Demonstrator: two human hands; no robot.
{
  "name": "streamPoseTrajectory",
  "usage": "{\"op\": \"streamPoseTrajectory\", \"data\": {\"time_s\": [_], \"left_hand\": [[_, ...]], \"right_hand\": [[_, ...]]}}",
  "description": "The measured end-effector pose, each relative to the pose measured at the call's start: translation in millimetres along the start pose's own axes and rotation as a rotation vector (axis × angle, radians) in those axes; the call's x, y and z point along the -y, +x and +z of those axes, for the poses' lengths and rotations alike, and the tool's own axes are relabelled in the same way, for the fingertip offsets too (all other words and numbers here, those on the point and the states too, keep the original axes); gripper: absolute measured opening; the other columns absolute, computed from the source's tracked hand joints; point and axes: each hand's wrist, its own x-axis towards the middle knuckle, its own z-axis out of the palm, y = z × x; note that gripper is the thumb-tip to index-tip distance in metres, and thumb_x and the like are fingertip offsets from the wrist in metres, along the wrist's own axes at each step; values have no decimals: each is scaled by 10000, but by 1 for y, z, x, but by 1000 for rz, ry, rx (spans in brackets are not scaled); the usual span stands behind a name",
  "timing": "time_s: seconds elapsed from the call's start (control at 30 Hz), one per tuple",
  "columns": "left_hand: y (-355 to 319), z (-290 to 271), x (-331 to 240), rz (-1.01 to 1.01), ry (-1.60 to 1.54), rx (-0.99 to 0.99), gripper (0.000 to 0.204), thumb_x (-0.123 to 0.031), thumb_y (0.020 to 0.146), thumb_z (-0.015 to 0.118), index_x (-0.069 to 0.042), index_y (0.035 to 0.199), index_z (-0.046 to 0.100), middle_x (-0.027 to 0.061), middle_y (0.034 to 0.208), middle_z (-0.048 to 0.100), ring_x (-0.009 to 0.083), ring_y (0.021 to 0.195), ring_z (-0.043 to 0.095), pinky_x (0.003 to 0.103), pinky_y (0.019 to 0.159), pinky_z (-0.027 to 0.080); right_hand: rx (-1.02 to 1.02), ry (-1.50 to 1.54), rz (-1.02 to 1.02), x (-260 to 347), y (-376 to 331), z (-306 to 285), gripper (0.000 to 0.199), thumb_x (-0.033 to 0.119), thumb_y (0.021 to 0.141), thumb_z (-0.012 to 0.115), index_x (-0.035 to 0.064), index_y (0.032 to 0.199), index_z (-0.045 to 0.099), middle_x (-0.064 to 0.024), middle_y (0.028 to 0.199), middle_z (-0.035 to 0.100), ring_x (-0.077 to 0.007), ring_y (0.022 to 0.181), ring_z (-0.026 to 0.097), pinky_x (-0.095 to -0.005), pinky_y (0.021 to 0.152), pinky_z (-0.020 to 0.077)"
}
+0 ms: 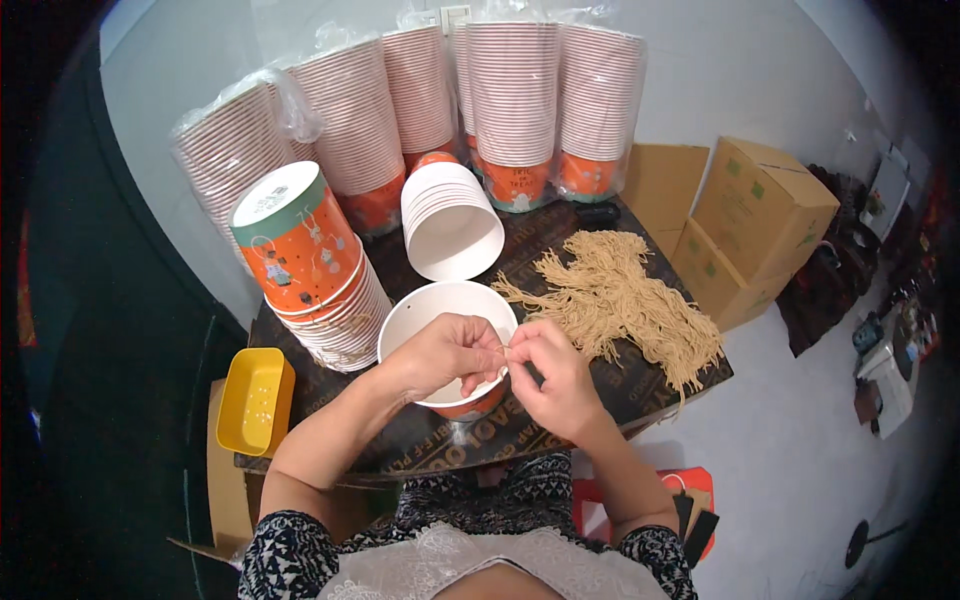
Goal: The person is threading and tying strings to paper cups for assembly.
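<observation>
My left hand [450,357] and my right hand [552,380] meet fingertip to fingertip over the near right rim of a white-lined paper bucket [420,303]. Both are pinched on a short bit of tan cord [503,350], mostly hidden by the fingers. The bucket stands upright on the table, its outside orange, with a small dark hole in the inner left wall. Beyond the right hand lies a loose heap of tan cords [630,300]. Behind the bucket, a nested stack of white paper buckets [452,220] lies on its side, mouths toward me.
Upside-down orange buckets [315,250] are stacked at left, tan cord hanging near their lower rims. Tall plastic-wrapped bucket stacks [515,95] line the back of the dark printed table [400,445]. A yellow tray [255,400] holds small pale pieces at the left edge. Cardboard boxes [755,210] stand right.
</observation>
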Motion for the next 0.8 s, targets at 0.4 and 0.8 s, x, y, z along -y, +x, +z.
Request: {"op": "streamPoseTrajectory", "data": {"time_s": [0.4,0.8], "left_hand": [[-1,0,-1,-3,117,-1,102,53,839,703,16,878,616,78,819,674,129,712,635,243,645,506],[-15,35,1,456,939,-331,149,-8,840,689,-6,924,566,143,830,625,277,778,665,362,675,520]], "right_hand": [[-121,-126,-39,3,-14,3,119,25,812,700,41,929,684,-112,990,595,-262,745,647,-365,623,533],[-84,-212,-59,-6,-8,8,79,-3,829,662,15,905,673,-108,840,607,-287,704,635,-372,610,505]]}}
